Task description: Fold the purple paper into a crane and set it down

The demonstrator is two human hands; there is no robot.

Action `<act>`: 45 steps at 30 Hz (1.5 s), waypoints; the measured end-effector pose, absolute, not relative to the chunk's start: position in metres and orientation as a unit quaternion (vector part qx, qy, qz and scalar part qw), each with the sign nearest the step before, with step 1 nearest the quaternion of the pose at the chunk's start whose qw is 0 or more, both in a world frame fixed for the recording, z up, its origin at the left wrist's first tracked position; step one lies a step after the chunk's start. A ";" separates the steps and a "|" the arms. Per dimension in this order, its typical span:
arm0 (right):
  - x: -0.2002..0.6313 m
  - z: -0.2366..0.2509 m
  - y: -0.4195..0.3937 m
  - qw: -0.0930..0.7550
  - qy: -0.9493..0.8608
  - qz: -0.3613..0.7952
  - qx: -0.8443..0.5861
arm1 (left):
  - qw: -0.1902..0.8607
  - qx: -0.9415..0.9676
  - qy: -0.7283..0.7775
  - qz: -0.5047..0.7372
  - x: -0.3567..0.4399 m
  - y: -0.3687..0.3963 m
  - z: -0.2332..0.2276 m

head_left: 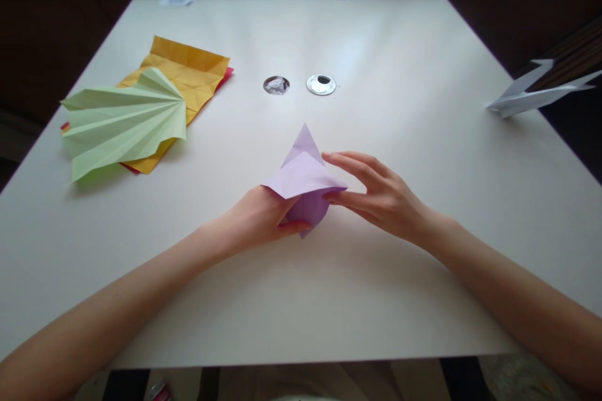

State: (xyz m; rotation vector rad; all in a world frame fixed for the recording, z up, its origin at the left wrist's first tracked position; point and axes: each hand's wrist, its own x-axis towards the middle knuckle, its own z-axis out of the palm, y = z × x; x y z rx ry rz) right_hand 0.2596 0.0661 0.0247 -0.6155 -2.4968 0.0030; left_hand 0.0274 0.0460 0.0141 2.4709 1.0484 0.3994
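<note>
A folded sheet of purple paper [306, 177] stands out from the middle of the table, a pointed tip at its top and a wide flap spread across its centre. My left hand [266, 216] grips it from the left, the thumb on the lower front and the other fingers hidden behind the flap. From the right, my right hand [371, 191] reaches to the paper's edge with fingers apart; the thumb meets the flap's right corner and the index fingertip is by the upper part. Whether those fingertips press on it I cannot tell.
Pleated light green paper [126, 116] lies over creased yellow paper [192, 75] at the left, red paper [226, 77] beneath. Two round holes [276, 85] are set in the white table [301, 307]. A folded white paper shape [527, 97] rests near the right edge.
</note>
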 end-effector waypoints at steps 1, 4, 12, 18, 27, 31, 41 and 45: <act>0.259 0.024 0.065 0.289 -0.930 -0.006 -0.227 | 0.214 0.889 0.378 0.145 0.027 0.045 0.013; 0.258 0.022 0.063 0.282 -0.934 -0.010 -0.217 | 0.230 0.885 0.373 0.157 0.027 0.044 0.011; 0.272 0.018 0.069 0.232 -0.945 0.034 -0.227 | 0.240 0.896 0.342 0.148 0.022 0.048 0.006; 0.274 0.017 0.069 0.213 -0.952 0.026 -0.218 | 0.230 0.887 0.369 0.153 0.024 0.048 0.009; 0.268 0.016 0.067 0.238 -0.941 0.048 -0.235 | 0.225 0.884 0.389 0.126 0.028 0.047 0.012; 0.263 0.019 0.066 0.233 -0.940 0.061 -0.243 | 0.203 0.896 0.371 0.138 0.032 0.046 0.005; 0.249 0.025 0.064 0.209 -0.944 -0.009 -0.256 | 0.184 0.897 0.358 0.180 0.040 0.046 0.000; 0.242 0.027 0.065 0.182 -0.949 -0.041 -0.254 | 0.182 0.896 0.354 0.198 0.040 0.047 0.001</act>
